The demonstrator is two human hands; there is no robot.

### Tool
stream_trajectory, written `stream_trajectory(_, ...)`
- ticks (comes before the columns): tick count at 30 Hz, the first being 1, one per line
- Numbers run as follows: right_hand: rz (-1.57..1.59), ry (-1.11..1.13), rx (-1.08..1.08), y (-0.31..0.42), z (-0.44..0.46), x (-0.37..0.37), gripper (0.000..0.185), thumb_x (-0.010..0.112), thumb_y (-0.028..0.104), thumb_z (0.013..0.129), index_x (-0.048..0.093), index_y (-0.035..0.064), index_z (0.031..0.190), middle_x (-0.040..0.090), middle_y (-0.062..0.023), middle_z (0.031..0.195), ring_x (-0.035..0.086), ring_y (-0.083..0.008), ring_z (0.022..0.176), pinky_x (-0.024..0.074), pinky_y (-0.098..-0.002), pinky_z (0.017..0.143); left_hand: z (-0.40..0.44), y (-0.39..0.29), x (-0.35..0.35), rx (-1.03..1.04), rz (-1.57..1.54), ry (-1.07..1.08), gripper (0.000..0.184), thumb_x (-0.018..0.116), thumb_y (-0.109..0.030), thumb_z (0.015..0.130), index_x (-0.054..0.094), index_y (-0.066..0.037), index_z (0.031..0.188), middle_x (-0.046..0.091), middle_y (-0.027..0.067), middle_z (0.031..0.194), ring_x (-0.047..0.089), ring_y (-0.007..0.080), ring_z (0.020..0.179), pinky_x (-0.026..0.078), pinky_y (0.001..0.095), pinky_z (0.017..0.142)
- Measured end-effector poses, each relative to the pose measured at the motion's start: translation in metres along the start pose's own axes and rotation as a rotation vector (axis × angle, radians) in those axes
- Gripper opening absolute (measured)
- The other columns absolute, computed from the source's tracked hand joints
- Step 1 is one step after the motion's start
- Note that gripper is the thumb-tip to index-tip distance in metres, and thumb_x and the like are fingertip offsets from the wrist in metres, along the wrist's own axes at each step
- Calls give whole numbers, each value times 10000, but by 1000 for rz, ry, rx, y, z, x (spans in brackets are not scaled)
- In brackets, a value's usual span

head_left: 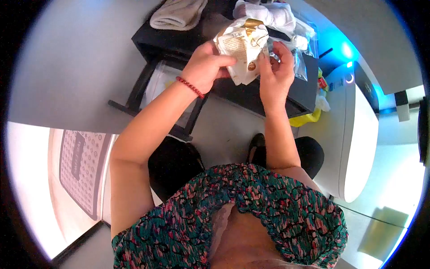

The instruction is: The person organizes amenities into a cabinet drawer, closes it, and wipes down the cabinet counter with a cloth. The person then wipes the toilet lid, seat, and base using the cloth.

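Both hands hold up a white and gold printed packet (239,49) above a dark cabinet. My left hand (204,67) grips its left side, thumb lying across the printed front; a red beaded bracelet (190,87) circles that wrist. On the right edge, my right hand (277,67) pinches the packet between thumb and fingers. The packet looks crumpled, with small text on its left part and a round brown mark low on the right. Its back and some of my left fingers are hidden.
Folded beige cloth (178,13), a white rolled cloth (264,14) and clear plastic bags (301,65) lie on the dark cabinet (233,96). An open drawer (150,89) juts out at left. A white appliance (345,134) stands right, beside a yellow bag (307,119). A grey mat (83,166) lies lower left.
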State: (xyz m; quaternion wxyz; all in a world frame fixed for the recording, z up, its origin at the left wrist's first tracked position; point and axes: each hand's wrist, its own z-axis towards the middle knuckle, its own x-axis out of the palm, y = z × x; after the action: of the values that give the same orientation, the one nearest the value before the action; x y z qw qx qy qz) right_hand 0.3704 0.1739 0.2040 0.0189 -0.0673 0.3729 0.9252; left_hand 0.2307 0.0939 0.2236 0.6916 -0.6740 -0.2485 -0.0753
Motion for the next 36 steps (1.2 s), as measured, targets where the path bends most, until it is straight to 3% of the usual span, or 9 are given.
stream_trajectory(3, 403, 204, 306, 12, -8, 8, 359, 591, 30, 835, 458, -73, 1153, 593, -125, 1004, 571, -148, 874, 470, -269, 788, -24, -5, -15, -33, 32, -42, 432, 550, -17, 793, 483, -67, 1217, 594, 63, 1098, 599, 206, 977, 513, 369, 822)
stream_trajectory(9, 626, 442, 511, 38, -38, 35, 390, 577, -10, 830, 424, -66, 1184, 597, -112, 989, 570, -138, 877, 473, -253, 770, -63, -11, -54, -57, 24, -105, 355, 609, -152, 831, 520, -35, 1153, 612, 67, 1036, 624, 170, 910, 546, 342, 750)
stream_trajectory(18, 906, 562, 922, 21, -89, 92, 389, 592, -57, 762, 497, -61, 1140, 616, -107, 977, 592, -166, 850, 491, -289, 781, -75, 14, -139, -248, 140, -281, 362, 680, -124, 775, 563, -10, 1098, 637, 71, 980, 641, 189, 838, 529, 341, 718)
stream_trajectory(22, 535, 803, 1137, 0, -126, 113, 382, 651, 42, 695, 572, -55, 1056, 638, -139, 899, 613, -188, 715, 501, -284, 660, -72, 25, -201, -331, 385, -339, 311, 671, -90, 763, 596, 14, 1047, 651, 94, 943, 642, 190, 821, 522, 324, 704)
stream_trajectory(26, 413, 1035, 1050, -36, -173, 124, 373, 650, 77, 694, 576, -71, 1028, 637, -144, 891, 613, -197, 670, 505, -301, 623, -58, 32, -267, -512, 822, -212, 302, 583, -49, 791, 593, -12, 1090, 648, 87, 998, 628, 195, 852, 488, 328, 788)
stream_trajectory(29, 379, 1094, 1033, -50, -186, 122, 370, 642, 95, 696, 579, -57, 1027, 634, -152, 854, 621, -236, 685, 507, -333, 634, -41, 20, -251, -574, 1155, -142, 326, 568, -45, 783, 587, -36, 1109, 648, 87, 994, 627, 196, 855, 486, 331, 792)
stream_trajectory(32, 242, 1047, 814, -54, -176, 123, 452, 645, 130, 742, 514, -72, 1125, 615, -149, 954, 631, -213, 818, 503, -306, 716, -21, 21, -245, -692, 935, -89, 354, 563, -35, 772, 576, -47, 1126, 644, 92, 991, 627, 197, 852, 487, 332, 789)
stream_trajectory(34, 35, 851, 460, -32, -153, 117, 441, 634, 121, 750, 515, -26, 1149, 612, -171, 974, 629, -230, 855, 500, -315, 740, 7, 60, -285, -695, 578, -149, 394, 538, 18, 755, 554, -51, 1143, 630, 117, 1035, 626, 250, 918, 497, 408, 815)
stream_trajectory(36, 58, 852, 400, -34, -148, 120, 473, 631, 118, 748, 496, -3, 1185, 598, -185, 1007, 619, -260, 896, 494, -335, 765, 31, 77, -304, -730, 523, -161, 287, 574, -30, 797, 556, 26, 1078, 625, 188, 977, 643, 296, 849, 530, 453, 713)
